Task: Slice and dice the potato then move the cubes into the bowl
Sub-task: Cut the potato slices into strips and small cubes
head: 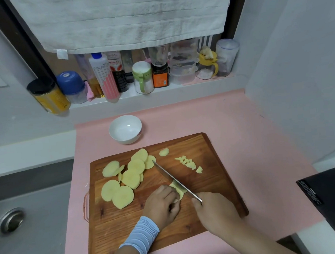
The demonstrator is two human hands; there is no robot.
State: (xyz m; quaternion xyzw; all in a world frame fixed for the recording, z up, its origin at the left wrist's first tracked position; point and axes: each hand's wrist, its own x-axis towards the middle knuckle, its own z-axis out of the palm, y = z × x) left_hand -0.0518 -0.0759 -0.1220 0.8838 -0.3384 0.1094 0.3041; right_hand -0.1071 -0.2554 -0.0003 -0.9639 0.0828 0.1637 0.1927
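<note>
A rectangular brown wooden cutting board (216, 183) lies on the pink surface (253, 140), its near edge toward the person; on the board's near middle the left hand (162, 203), with a pale blue ribbed wristband (140, 235) behind it, curls its fingers down onto a small pale yellow potato piece (179, 191) and holds it against the wood; the right hand (214, 209), just right of it, is closed round the handle of a slim steel knife (172, 179), the handle itself hidden in the grip; the blade runs far and left from that hand, resting across the held piece, its tip near the overlapping round potato slices (126, 177) spread over the board's left half; 1 smaller slice (164, 152) lies apart at the far edge of the board; a little heap of cut potato cubes (189, 163) sits right of the blade, well apart from both hands; a round white ceramic bowl (128, 140) stands on the surface just beyond the board's far edge, with no potato in it; farther back a ledge carries a row of bottles and jars (103, 77) under a hanging white towel (125, 16); a grey sink with a metal drain (10, 220) lies at the left.
</note>
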